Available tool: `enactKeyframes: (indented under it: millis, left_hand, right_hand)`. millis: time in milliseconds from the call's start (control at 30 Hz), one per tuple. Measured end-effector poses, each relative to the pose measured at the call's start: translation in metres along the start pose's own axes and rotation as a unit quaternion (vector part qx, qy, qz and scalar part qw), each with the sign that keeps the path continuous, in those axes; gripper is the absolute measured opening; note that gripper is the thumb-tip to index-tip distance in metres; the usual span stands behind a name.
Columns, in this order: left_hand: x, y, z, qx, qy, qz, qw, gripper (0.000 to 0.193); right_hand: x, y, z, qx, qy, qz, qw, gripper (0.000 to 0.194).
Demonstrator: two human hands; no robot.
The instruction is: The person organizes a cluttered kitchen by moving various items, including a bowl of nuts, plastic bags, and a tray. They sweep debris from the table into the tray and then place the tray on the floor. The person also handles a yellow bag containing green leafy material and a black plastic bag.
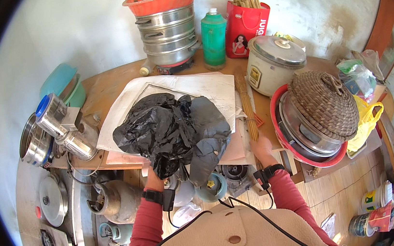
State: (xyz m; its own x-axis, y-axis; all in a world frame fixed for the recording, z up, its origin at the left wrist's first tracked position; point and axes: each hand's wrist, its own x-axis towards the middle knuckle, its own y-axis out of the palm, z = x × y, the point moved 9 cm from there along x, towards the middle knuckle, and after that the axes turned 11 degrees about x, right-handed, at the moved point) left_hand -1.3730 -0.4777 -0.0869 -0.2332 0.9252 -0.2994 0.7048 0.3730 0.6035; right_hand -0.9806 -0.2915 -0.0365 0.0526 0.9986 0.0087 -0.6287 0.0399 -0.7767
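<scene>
A crumpled black plastic bag [168, 130] lies over white sheets [215, 88] on a wooden table, its near side drooping past the table's edge. My left hand [153, 180] is at that edge, partly under the bag, so its fingers are hidden. To the right, my right hand [262, 149] is at the near end of a bundle of thin sticks [248, 110], which lies lengthwise beside the sheets. Whether its fingers close round the bundle does not show clearly. Pinkish sheets [236, 151] stick out beneath the white ones.
Steamer pots [168, 35], a green bottle [214, 39] and a red bag of sticks [246, 26] stand at the back. At right are a rice cooker [274, 65] and a red basin [281, 128] with a woven lid [322, 105]. A gas cylinder [122, 200] stands below left.
</scene>
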Motion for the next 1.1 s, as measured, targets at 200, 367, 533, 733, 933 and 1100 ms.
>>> enactKeyframes:
  millis: [200,367,533,733,933,1100]
  left_hand:
    - [-0.001,0.001,0.004,0.008,-0.045,-0.030,0.999,0.040]
    - [0.000,-0.007,0.006,0.159,0.038,0.010,0.987,0.042]
    - [0.003,-0.036,0.011,0.258,0.084,-0.060,0.961,0.049]
    - [0.005,-0.028,0.014,0.297,0.106,-0.030,0.948,0.051]
    - [-0.001,-0.018,0.012,0.298,0.157,-0.014,0.941,0.048]
    - [0.004,-0.028,0.017,0.244,0.129,-0.015,0.961,0.046]
  right_hand:
    - [0.000,-0.010,-0.007,0.103,-0.011,-0.021,0.994,0.044]
    - [0.001,-0.017,-0.015,0.289,0.001,0.003,0.957,0.050]
    - [-0.010,-0.011,-0.010,0.345,0.035,0.080,0.934,0.064]
    - [-0.023,0.010,0.006,0.196,-0.111,0.140,0.964,0.077]
    - [-0.035,-0.009,-0.010,0.209,0.002,0.125,0.970,0.074]
    - [-0.056,-0.015,0.008,0.016,-0.008,0.093,0.995,0.070]
